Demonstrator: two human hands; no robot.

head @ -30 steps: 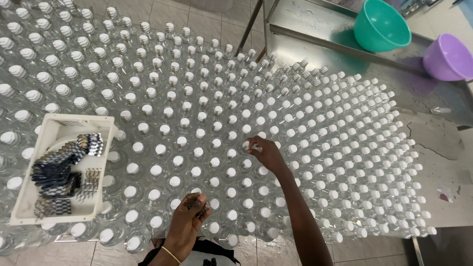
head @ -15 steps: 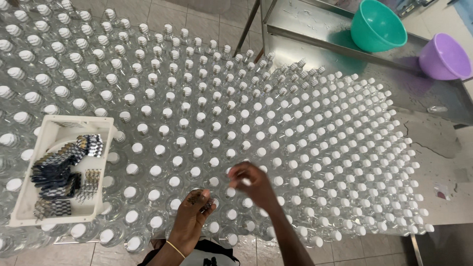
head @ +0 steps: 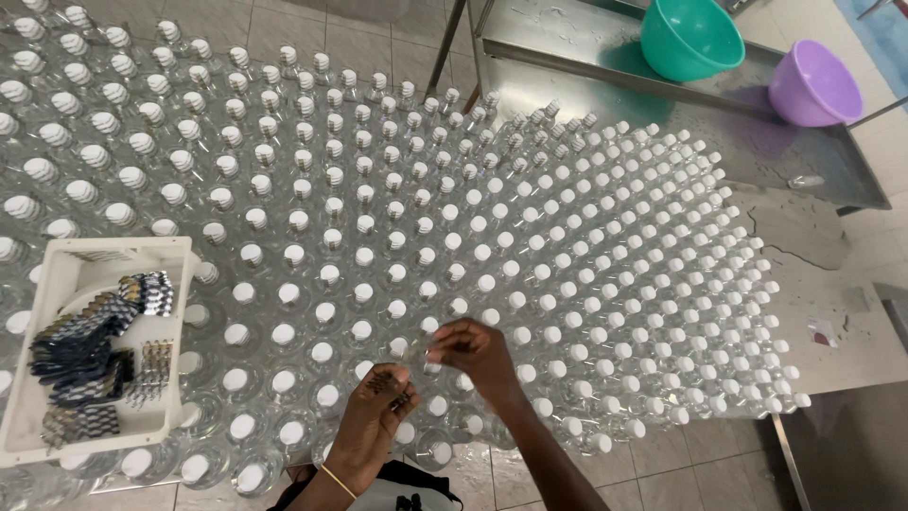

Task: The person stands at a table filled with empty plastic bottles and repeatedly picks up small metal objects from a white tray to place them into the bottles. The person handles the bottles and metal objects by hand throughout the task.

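Several clear plastic bottles (head: 492,246) with white caps stand packed together on the floor. My left hand (head: 378,416) is low in the middle and holds a small bunch of dark patterned bands (head: 395,390). My right hand (head: 473,348) has come in beside it, and its fingertips pinch at that bunch just above the bottle caps. Both hands touch at the bunch. A gold bangle sits on my left wrist.
A white tray (head: 57,284) with stacks of dark bands rests on the bottles at the left. A steel table (head: 719,123) at the back right carries a green bowl (head: 690,38) and a purple bowl (head: 813,83). Tiled floor shows at the right.
My right hand has drawn back from a bottle cap further out to meet my left hand. My left hand has stayed low with the bands.
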